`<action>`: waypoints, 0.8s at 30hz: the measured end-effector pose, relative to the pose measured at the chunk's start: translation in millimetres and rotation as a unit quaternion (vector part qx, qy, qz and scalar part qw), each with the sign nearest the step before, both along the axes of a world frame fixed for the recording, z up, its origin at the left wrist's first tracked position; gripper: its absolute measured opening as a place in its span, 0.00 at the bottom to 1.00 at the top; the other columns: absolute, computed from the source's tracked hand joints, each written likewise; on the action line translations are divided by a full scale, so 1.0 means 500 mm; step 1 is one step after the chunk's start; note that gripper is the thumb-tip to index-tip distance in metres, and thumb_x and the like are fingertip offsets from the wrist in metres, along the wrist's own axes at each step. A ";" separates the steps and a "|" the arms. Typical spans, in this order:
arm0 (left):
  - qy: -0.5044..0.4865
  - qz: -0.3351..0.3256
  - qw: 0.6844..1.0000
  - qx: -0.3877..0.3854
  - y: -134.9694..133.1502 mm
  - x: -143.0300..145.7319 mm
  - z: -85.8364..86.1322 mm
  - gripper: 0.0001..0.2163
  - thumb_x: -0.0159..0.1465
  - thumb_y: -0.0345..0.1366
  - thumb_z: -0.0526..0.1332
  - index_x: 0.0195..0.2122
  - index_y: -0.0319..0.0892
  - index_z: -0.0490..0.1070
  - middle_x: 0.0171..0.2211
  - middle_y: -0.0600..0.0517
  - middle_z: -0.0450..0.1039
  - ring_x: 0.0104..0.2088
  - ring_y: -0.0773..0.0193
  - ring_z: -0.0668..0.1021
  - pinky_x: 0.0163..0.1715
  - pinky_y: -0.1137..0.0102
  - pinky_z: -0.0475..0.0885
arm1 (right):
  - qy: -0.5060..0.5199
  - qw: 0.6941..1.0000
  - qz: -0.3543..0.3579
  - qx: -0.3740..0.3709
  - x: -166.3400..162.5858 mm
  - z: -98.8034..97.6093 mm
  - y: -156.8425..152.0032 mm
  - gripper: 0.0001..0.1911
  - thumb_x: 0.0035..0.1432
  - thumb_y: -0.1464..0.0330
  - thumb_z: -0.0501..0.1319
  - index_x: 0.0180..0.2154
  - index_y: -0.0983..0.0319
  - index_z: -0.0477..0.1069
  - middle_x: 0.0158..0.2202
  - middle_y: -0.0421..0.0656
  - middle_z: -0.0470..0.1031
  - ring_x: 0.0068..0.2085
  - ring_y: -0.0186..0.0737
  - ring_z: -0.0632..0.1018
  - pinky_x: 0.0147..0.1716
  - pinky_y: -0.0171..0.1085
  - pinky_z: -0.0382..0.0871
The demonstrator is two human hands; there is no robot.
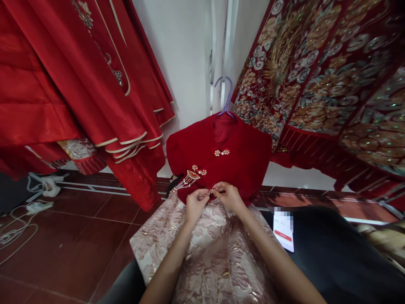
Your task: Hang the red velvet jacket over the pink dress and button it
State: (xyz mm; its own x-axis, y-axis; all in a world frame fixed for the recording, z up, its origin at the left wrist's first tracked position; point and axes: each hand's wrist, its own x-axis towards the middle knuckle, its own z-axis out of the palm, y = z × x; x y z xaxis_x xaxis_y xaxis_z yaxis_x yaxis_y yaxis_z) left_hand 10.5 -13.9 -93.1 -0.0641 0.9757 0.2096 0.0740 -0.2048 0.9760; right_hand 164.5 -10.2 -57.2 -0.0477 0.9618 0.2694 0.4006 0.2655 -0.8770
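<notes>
A small red jacket (240, 162) with pearl clasps and a tasselled ornament (190, 176) hangs on a purple hanger (227, 96) over a pale pink brocade skirt (215, 249). My left hand (195, 203) and my right hand (228, 196) meet at the jacket's lower hem. Both pinch a small pearl clasp (212, 191) between their fingertips. Both forearms reach up from the bottom of the view across the skirt.
Red satin robes (79, 84) hang at the left, and a heavily embroidered red and gold garment (332, 76) hangs at the right. A phone (284, 231) lies on a black surface at the right. White cables (19, 223) lie on the red tile floor at the left.
</notes>
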 end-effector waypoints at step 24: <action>0.245 0.053 0.955 0.158 -0.040 0.005 0.020 0.07 0.62 0.31 0.60 0.42 0.41 0.71 0.38 0.49 0.73 0.41 0.61 0.76 0.44 0.65 0.72 | -0.152 0.988 0.002 -0.008 0.013 0.022 -0.019 0.08 0.52 0.71 0.63 0.37 0.61 0.71 0.32 0.43 0.77 0.34 0.37 0.78 0.36 0.34 0.71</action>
